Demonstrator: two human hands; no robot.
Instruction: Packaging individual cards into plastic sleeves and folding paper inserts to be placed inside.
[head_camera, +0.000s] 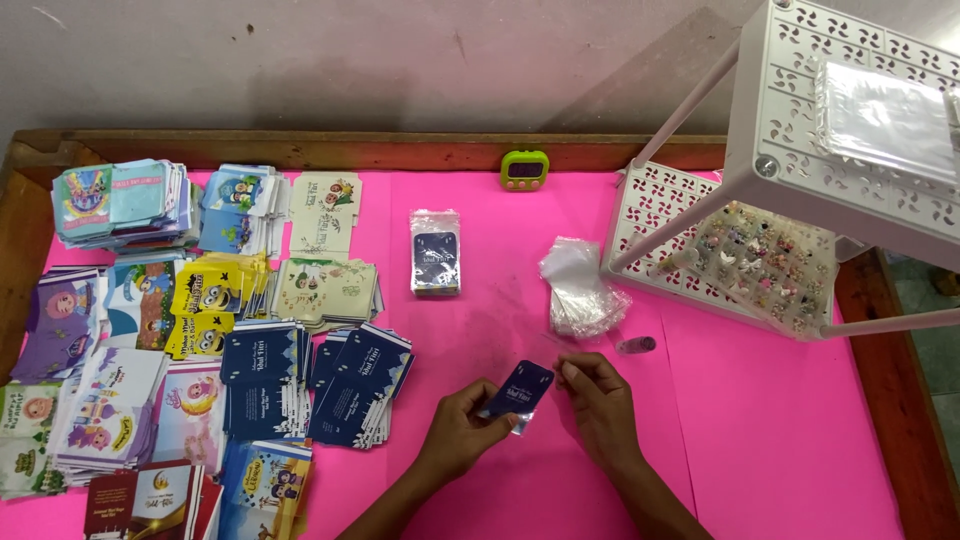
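My left hand (462, 428) pinches a small dark blue card (520, 389) that sits in a clear plastic sleeve, low over the pink tabletop (760, 430). My right hand (598, 398) has its fingertips at the sleeve's right edge, thumb and forefinger closed on the plastic. A crumpled heap of clear sleeves (580, 283) lies just beyond my right hand. A finished stack of sleeved dark blue cards (436, 252) rests farther back at centre.
Several piles of printed cards cover the left side, with dark blue ones (355, 385) nearest my left hand. A white perforated rack (800, 150) holding small trinkets stands at right. A green timer (525, 169) sits by the wooden back rim. A small pink tube (636, 345) lies near my right hand.
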